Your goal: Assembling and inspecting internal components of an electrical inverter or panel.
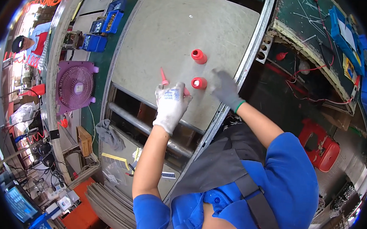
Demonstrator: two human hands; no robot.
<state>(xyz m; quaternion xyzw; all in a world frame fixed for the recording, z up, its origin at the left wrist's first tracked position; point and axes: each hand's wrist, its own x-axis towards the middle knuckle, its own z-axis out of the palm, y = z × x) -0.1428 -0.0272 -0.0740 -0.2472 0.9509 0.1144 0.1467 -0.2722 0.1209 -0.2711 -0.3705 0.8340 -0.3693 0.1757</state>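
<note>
My left hand (169,105), in a white work glove, is over the near part of a grey board. Its fingers are closed around a small red piece (186,92), mostly hidden by the glove. Just beyond the fingertips is a slim red pointed nozzle (164,76); whether the glove touches it I cannot tell. Two red plastic bottles stand on the board to the right, the far bottle (199,56) with an open mouth and the near bottle (199,83) showing something white in its top. My right hand (226,90), in a grey glove, is beside the near bottle, its fingers blurred.
The grey board (155,33) lies across metal rollers (124,114) between side rails. At left are a purple fan (75,87) and blue bins (94,43) of small parts. A green workbench (300,21) stands at right, with a red stool (326,150) below it.
</note>
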